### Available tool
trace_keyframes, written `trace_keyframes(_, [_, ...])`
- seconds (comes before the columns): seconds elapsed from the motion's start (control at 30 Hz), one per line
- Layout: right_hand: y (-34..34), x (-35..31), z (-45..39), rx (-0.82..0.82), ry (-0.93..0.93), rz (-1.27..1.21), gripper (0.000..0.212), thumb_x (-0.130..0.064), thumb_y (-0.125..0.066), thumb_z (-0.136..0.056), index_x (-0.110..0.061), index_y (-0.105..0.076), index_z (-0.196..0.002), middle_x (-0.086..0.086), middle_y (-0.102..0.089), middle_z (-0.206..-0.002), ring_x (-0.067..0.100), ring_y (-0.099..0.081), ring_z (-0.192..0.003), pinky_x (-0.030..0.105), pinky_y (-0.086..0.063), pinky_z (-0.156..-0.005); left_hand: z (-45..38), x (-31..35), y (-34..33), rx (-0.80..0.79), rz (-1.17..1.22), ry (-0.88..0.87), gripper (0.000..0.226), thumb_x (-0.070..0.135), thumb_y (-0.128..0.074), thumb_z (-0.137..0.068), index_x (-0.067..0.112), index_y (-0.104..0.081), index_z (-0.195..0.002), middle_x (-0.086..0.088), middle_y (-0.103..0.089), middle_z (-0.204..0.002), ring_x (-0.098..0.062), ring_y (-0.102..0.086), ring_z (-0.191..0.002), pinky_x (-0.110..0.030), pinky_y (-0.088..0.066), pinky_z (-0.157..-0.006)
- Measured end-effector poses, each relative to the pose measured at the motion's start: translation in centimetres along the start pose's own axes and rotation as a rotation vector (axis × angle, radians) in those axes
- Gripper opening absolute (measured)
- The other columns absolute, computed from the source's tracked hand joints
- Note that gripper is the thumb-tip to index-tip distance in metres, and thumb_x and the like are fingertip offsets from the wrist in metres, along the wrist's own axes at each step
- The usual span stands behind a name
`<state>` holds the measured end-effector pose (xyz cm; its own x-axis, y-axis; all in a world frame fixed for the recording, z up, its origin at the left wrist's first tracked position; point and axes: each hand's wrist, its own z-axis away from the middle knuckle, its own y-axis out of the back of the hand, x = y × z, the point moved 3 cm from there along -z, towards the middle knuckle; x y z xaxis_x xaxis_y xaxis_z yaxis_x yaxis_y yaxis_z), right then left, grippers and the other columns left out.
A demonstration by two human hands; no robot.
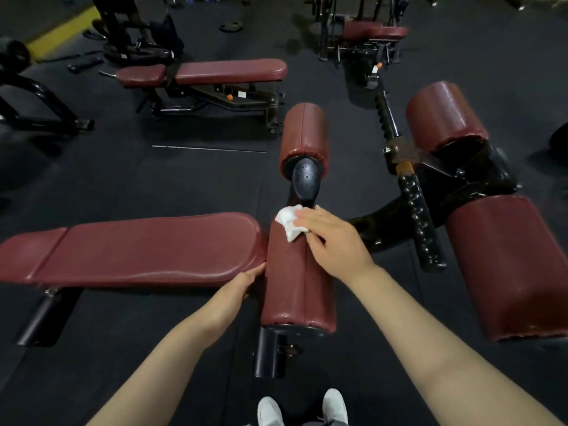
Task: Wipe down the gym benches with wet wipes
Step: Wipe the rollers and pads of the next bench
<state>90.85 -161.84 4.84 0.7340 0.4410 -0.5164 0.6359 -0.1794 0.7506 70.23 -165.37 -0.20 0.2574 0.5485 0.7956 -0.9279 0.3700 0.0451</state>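
Note:
A dark red padded decline bench (138, 250) lies across the left of the view. At its end stands a near roller pad (295, 290) of the same red vinyl. My right hand (332, 241) presses a crumpled white wet wipe (289, 222) on the top end of this roller, fingers laid over the wipe. My left hand (249, 279) rests against the roller's left side, in the gap between roller and bench end; its fingers are mostly hidden. A second roller pad (304, 136) continues beyond the black frame post (305, 182).
Two larger red rollers (516, 265) (445, 118) and a black knurled handle bar (418, 216) stand to the right. Another red flat bench (215, 72) sits further back, with black machines and a weight plate (231, 26) behind. My white shoes (302, 407) are on black rubber flooring.

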Motion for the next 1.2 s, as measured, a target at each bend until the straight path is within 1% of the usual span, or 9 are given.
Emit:
trace_keyframes(0.1, [0.3, -2.6, 3.2, -0.06, 0.084, -0.092, 0.031, 0.0, -0.057, -0.086, -0.009, -0.074, -0.11, 0.004, -0.066, -0.126, 0.012, -0.057, -0.123, 0.04, -0.039, -0.111, 0.5, -1.5, 0.6, -0.068, -0.064, -0.054, 0.044, 0.046, -0.025, -0.102, 0.045, -0.046, -0.141, 0.022, -0.049, -0.143, -0.005, -0.04, -0.138, -0.037, -0.026, -0.117])
trace_keyframes(0.23, [0.8, -5.6, 7.8, -0.124, 0.177, -0.202, 0.031, 0.005, -0.059, -0.082, -0.008, -0.075, -0.105, 0.006, -0.067, -0.124, 0.011, -0.057, -0.124, 0.041, -0.042, -0.109, 0.9, -1.3, 0.7, -0.101, -0.1, -0.101, 0.047, 0.039, -0.022, -0.102, 0.04, -0.046, -0.142, 0.022, -0.051, -0.141, 0.0, -0.044, -0.133, -0.04, -0.026, -0.118])
trace_keyframes(0.43, [0.4, -7.6, 12.7, -0.145, 0.217, -0.269, 0.03, 0.009, -0.063, -0.079, -0.007, -0.075, -0.101, 0.0, -0.071, -0.115, 0.013, -0.054, -0.128, 0.042, -0.042, -0.108, 2.0, -0.3, 0.3, -0.102, -0.141, -0.131, 0.041, 0.034, -0.017, -0.104, 0.049, -0.039, -0.135, 0.035, -0.049, -0.13, 0.01, -0.043, -0.127, -0.026, -0.028, -0.113])
trace_keyframes(0.53, [0.9, -8.2, 13.3, -0.018, 0.175, -0.312, 0.025, 0.005, -0.064, -0.084, -0.007, -0.075, -0.103, -0.001, -0.071, -0.115, 0.015, -0.058, -0.123, 0.043, -0.044, -0.106, 2.6, 0.6, 0.0, -0.09, -0.163, -0.162, 0.038, 0.031, -0.018, -0.105, 0.049, -0.041, -0.129, 0.041, -0.05, -0.117, 0.023, -0.046, -0.111, -0.008, -0.034, -0.096])
trace_keyframes(0.6, [1.6, -8.3, 12.3, 0.081, 0.12, -0.338, 0.023, 0.002, -0.062, -0.087, -0.006, -0.075, -0.104, -0.001, -0.071, -0.114, 0.016, -0.061, -0.119, 0.043, -0.045, -0.105, 2.8, 0.8, 0.2, -0.07, -0.164, -0.167, 0.038, 0.031, -0.021, -0.105, 0.047, -0.044, -0.13, 0.04, -0.053, -0.116, 0.018, -0.049, -0.113, -0.005, -0.036, -0.089])
trace_keyframes(0.7, [2.8, -7.7, 10.3, 0.185, 0.018, -0.381, 0.022, -0.003, -0.058, -0.089, -0.007, -0.075, -0.104, -0.003, -0.073, -0.108, 0.015, -0.065, -0.112, 0.041, -0.047, -0.103, 3.1, 1.5, 0.7, -0.013, -0.17, -0.188, 0.043, 0.033, -0.026, -0.105, 0.033, -0.039, -0.146, 0.022, -0.045, -0.143, 0.002, -0.04, -0.132, -0.018, -0.029, -0.103])
trace_keyframes(0.87, [4.7, -6.9, 6.3, 0.155, -0.144, -0.459, 0.027, -0.004, -0.056, -0.091, -0.023, -0.074, -0.095, -0.014, -0.072, -0.098, 0.012, -0.067, -0.101, 0.034, -0.051, -0.093, 3.2, 3.8, 1.2, 0.052, -0.241, -0.259, 0.043, 0.024, -0.032, -0.106, 0.029, -0.04, -0.147, 0.021, -0.04, -0.142, 0.009, -0.041, -0.121, 0.002, -0.032, -0.085])
trace_keyframes(1.03, [4.7, -4.7, 3.0, 0.062, -0.289, -0.531, 0.029, -0.003, -0.053, -0.096, -0.024, -0.073, -0.099, -0.005, -0.074, -0.094, 0.021, -0.069, -0.095, 0.043, -0.053, -0.088, 2.6, 6.8, 1.4, 0.164, -0.426, -0.392, 0.041, 0.03, -0.038, -0.104, 0.03, -0.044, -0.145, 0.021, -0.04, -0.147, 0.005, -0.032, -0.134, -0.018, -0.022, -0.11])
trace_keyframes(1.2, [4.2, -3.5, 0.7, 0.116, -0.451, -0.585, 0.023, -0.012, -0.052, -0.097, -0.02, -0.073, -0.102, -0.005, -0.074, -0.093, 0.015, -0.069, -0.094, 0.039, -0.054, -0.09, 1.4, 8.2, 2.3, 0.302, -0.78, -0.545, 0.044, 0.029, -0.042, -0.102, 0.024, -0.045, -0.145, 0.012, -0.04, -0.151, 0.0, -0.029, -0.14, -0.019, -0.018, -0.115])
